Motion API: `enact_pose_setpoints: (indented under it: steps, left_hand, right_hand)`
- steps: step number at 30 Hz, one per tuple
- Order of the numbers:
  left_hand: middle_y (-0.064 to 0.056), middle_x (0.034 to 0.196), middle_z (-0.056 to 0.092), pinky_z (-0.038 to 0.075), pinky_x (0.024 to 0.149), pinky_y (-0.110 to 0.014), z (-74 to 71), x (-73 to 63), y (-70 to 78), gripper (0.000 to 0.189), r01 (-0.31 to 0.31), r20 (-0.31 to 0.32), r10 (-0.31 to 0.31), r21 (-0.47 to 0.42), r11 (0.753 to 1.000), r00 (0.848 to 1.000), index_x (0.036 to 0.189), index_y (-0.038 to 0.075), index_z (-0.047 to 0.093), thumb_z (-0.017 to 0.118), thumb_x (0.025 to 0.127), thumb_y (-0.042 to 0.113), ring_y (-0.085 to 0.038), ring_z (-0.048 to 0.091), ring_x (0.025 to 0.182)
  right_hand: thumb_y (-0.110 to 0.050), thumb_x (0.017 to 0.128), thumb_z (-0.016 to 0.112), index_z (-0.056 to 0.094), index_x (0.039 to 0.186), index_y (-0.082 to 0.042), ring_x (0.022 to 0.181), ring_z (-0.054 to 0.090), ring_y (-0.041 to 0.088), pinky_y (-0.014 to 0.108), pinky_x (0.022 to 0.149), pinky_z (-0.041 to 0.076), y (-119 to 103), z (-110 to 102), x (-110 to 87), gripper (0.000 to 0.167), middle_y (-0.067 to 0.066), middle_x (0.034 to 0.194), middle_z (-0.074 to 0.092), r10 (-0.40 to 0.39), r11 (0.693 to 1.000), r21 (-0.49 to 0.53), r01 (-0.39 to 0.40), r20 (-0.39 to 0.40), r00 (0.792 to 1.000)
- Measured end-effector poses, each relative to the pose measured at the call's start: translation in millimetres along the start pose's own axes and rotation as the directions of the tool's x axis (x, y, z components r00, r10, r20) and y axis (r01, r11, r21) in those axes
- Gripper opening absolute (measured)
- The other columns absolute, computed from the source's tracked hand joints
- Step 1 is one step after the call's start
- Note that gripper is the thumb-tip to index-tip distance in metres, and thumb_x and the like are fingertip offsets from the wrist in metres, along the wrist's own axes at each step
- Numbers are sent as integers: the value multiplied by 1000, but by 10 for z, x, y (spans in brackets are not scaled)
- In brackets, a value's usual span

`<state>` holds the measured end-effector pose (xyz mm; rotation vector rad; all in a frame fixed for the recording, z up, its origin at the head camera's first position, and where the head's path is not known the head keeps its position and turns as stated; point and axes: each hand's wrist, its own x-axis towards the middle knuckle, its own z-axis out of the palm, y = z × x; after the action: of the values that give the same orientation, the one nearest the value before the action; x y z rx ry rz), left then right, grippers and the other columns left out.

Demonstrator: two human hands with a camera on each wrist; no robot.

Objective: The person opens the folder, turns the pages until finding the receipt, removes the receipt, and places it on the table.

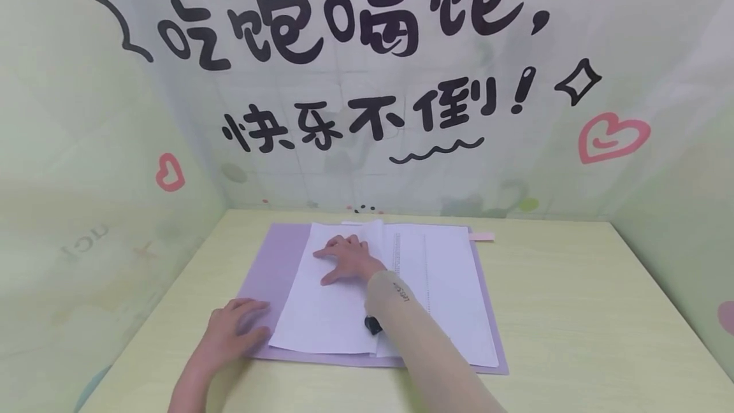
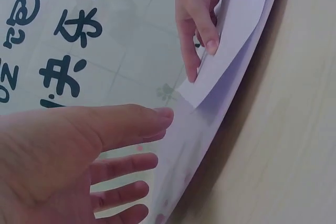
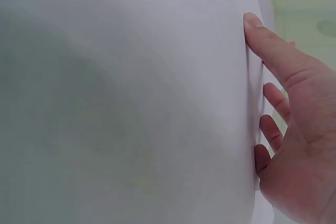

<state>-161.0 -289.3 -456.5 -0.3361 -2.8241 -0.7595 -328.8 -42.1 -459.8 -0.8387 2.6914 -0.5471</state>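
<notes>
White sheets [image 1: 321, 320] in purple folder [image 1: 281, 257], spread flat mid-table. Right hand [image 1: 348, 257] on left-hand sheet, fingers extended and splayed, nothing gripped. Left hand [image 1: 234, 330] at folder's near-left edge, fingers loosely extended, holding nothing. Pink tab [image 1: 482, 237] projects far right. Surface: pale wood-grain table [image 1: 585, 304]. Room: pale printed backdrop [image 1: 338, 183], black lettering, pink hearts. Beige sleeve [image 1: 427, 336] covers part of right-hand page; print illegible. Black object [image 1: 373, 325] partly hidden, unidentified.
</notes>
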Motion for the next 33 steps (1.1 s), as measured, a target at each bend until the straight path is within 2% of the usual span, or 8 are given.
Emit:
enact_pose_setpoints:
  steps: [4,10,12,18,21,26,29,33]
  left_hand:
    - [-11,114,69,48,89,-44,60,26,231,37,-40,4,40,-31,999,999,112,11,72,81,76,14,-31,62,104]
    - [-7,114,68,55,73,-24,157,90,475,33,-15,69,25,-147,989,997,110,14,72,79,78,5,-21,63,91]
    - [-5,113,68,55,74,-23,188,100,499,34,-18,80,32,-175,984,996,111,14,72,78,80,5,-19,63,90]
    - [-3,107,69,55,77,-25,258,40,443,37,-90,119,119,-223,971,986,118,11,70,78,82,17,-13,60,89]
    - [-3,110,67,54,80,-24,285,12,416,38,-79,145,116,-239,968,983,118,13,70,78,82,23,-12,60,93]
    - [-3,112,63,50,80,-22,337,20,441,28,-6,163,44,-230,973,986,111,15,73,77,83,17,-13,57,94]
    - [-1,109,62,49,81,-22,358,37,490,26,80,171,-42,-217,973,984,105,17,74,76,81,9,-13,56,93]
    - [1,106,60,47,79,-22,374,41,554,31,192,179,-159,-187,963,971,102,20,72,78,77,3,-12,52,91]
  right_hand:
    - [-50,83,74,48,144,-41,132,33,25,44,105,29,8,-20,0,67,-4,153,38,11,1000,1,-11,6,1000]
    - [-49,84,74,48,144,-39,133,33,27,46,107,29,10,-53,-10,67,-3,153,39,20,1000,5,-20,7,1000]
    - [-48,84,74,48,144,-39,134,32,27,47,109,28,11,-53,-15,66,-3,153,39,24,1000,14,-24,4,1000]
    - [-46,83,76,49,144,-39,137,32,28,46,110,27,15,-43,-23,67,-3,152,40,33,999,33,-32,-6,999]
    - [-46,83,76,49,144,-39,136,32,28,46,109,28,7,-47,-24,66,-3,151,41,35,999,32,-35,-6,999]
    - [-46,84,75,49,144,-38,137,32,27,46,109,29,-15,-49,-30,65,-3,153,40,31,999,20,-31,-3,1000]
    - [-45,84,75,51,143,-37,138,33,27,47,109,30,-22,-50,-39,64,-2,153,41,18,1000,13,-18,-7,1000]
    - [-41,86,74,54,141,-33,141,34,26,50,114,29,0,-70,-64,59,-2,153,43,-10,999,51,10,-3,1000]
